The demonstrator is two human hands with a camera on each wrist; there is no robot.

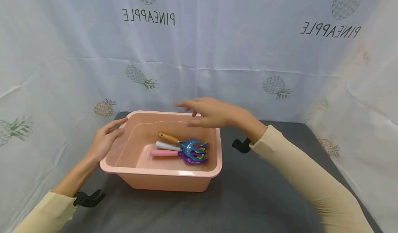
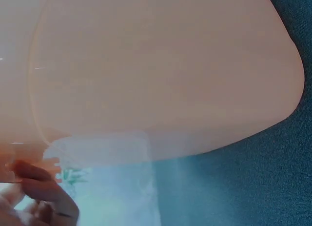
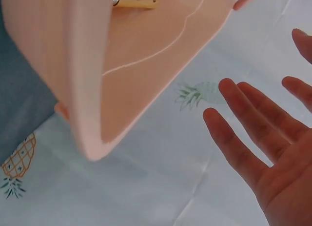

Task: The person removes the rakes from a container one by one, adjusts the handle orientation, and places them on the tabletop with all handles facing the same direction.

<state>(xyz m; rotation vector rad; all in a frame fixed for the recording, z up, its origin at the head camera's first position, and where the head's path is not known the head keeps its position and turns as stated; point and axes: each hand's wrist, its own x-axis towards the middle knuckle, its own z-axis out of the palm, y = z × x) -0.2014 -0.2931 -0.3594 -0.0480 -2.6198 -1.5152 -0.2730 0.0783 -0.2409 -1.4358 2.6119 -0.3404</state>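
Observation:
A pink plastic basin [image 1: 161,181] stands on the dark table in the head view, with several small hand rakes inside. One rake has a wooden handle [image 1: 168,137] and a blue head [image 1: 189,147]; a white handle [image 1: 167,146] and a pink handle [image 1: 163,153] lie beside it, with purple and green tines partly hidden underneath. At the basin's left side, my left hand [image 1: 104,141] grips the rim. My right hand [image 1: 211,113] hovers over the back right rim, fingers spread and holding nothing; the right wrist view shows the fingers [image 3: 243,118] apart from the basin.
Dark grey cloth [image 1: 264,191] covers the table around the basin. A pale curtain [image 1: 233,46] printed with pineapples hangs behind and along both sides. Black wrist straps show at the left wrist [image 1: 88,198] and right wrist [image 1: 242,145].

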